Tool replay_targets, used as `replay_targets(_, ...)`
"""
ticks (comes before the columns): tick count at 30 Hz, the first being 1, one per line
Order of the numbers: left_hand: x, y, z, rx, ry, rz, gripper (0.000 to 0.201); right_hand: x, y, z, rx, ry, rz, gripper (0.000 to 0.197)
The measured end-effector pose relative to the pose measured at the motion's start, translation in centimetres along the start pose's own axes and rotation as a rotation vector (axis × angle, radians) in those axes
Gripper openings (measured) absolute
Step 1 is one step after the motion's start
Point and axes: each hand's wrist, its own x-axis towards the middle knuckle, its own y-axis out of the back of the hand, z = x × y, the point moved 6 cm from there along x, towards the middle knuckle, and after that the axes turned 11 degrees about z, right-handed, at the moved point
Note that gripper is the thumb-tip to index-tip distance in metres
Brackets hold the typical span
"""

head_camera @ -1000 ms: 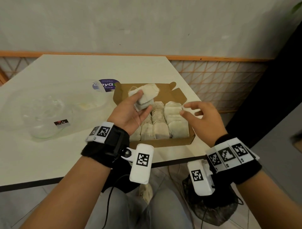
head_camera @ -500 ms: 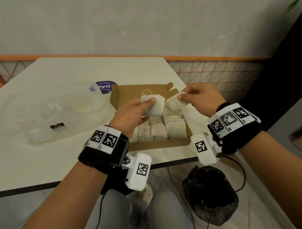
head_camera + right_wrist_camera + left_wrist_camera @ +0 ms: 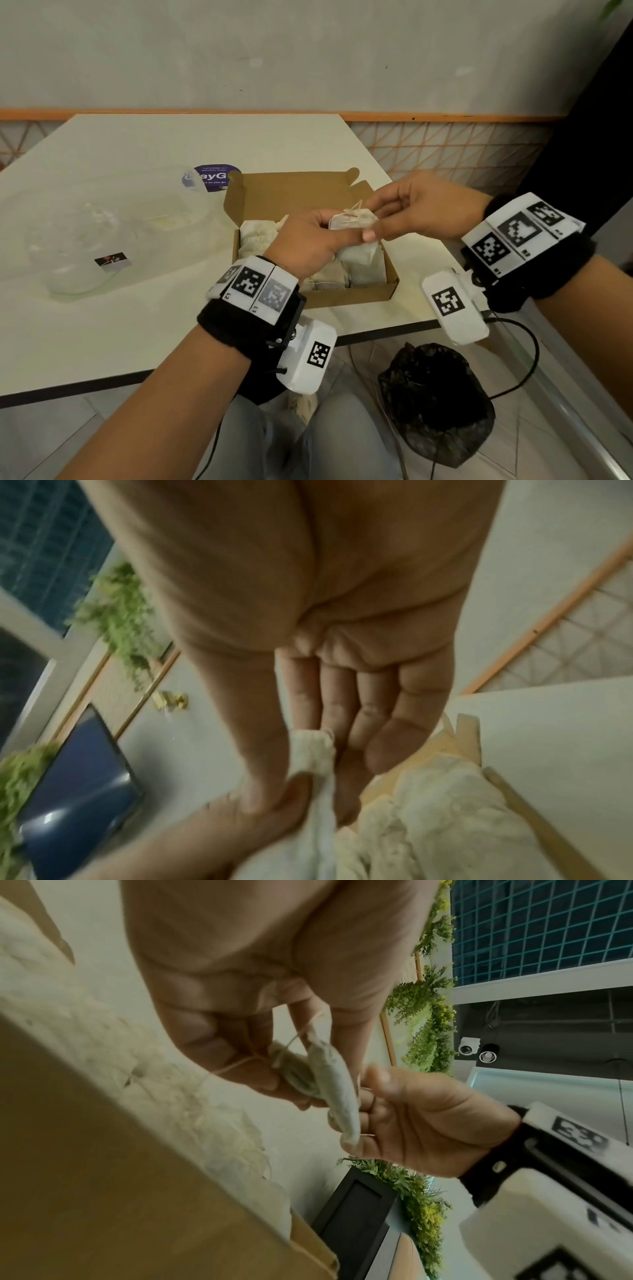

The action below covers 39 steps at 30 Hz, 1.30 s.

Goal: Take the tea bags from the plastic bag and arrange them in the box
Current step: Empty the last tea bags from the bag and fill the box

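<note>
The open brown cardboard box [image 3: 342, 298] sits at the table's near right edge, with several pale tea bags [image 3: 257, 234] lying in it. Above its right half, my left hand [image 3: 342, 234] grips a tea bag [image 3: 354, 221] between thumb and fingers. My right hand [image 3: 378, 212] pinches the same small bunch from the right. In the left wrist view two bags [image 3: 334, 1088] lie pressed together with strings trailing, and my right hand [image 3: 373, 1096] touches them. In the right wrist view my right hand [image 3: 301, 767] nips a bag [image 3: 318, 750]. The clear plastic bag [image 3: 102, 222] lies crumpled to the left.
A purple round sticker [image 3: 214, 176] lies on the table behind the plastic bag. The table's dark front edge [image 3: 376, 334] runs just below the box. A black bag [image 3: 435, 404] and cables lie on the floor under my right wrist.
My right hand, open beside the box a second ago, has come in and pinched a tea bag. Both hands have drawn together and sunk closer over the box's right half.
</note>
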Motion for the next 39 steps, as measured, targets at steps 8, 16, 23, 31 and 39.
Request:
replay_targets(8, 0.5, 0.1, -0.4, 0.079, 0.048, -0.040, 0.003, 0.1, 0.1, 0.7, -0.368, 0.040, -0.002, 0.018)
replay_targets(16, 0.6, 0.1, 0.6, 0.192, -0.041, 0.004, 0.013, 0.8, -0.6, 1.2, -0.488, 0.053, -0.008, 0.017)
replay_targets(23, -0.4, 8.0, -0.3, -0.053, -0.081, 0.468, 0.009, 0.3, -0.4, 1.4, -0.587, 0.069, -0.077, 0.021)
replay_targets(31, -1.8, 10.2, -2.4, -0.082, 0.016, 0.567, 0.017, 2.1, -2.5, 4.8, -0.776, -0.057, -0.131, 0.037)
replay_targets(39, -1.7, 10.4, -2.2, -0.053, -0.041, 0.567, 0.020, 1.7, -2.9, 4.4, -0.934, -0.018, -0.040, 0.040)
